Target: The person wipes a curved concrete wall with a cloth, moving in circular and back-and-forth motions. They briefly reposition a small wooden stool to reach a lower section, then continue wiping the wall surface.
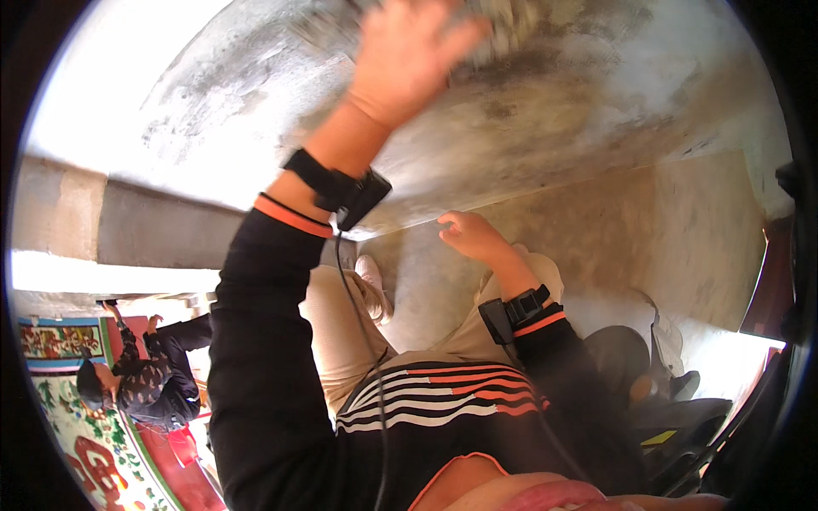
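My left hand (412, 61), blurred, reaches to the top of the view with fingers spread, in front of a stained grey-white wall-like surface (511, 140). Blurred brownish-grey streaks (511, 29) show on both sides of it; whether they belong to something under the hand I cannot tell. Nearer my body, my right hand (473, 236) is above my right knee, fingers loosely bent and apart, with nothing visible in them. A black strap with a small box (348, 191) sits on my left forearm, and another (514, 313) on my right. A thin cable hangs from the left one.
Plain concrete-like floor (594, 223) lies beyond my legs. At the far left, another person (153, 383) in dark clothing sits near a painted, colourful wall (96, 434) and a red object (184, 446). Dark objects (684, 415) stand at the lower right, beside my right arm.
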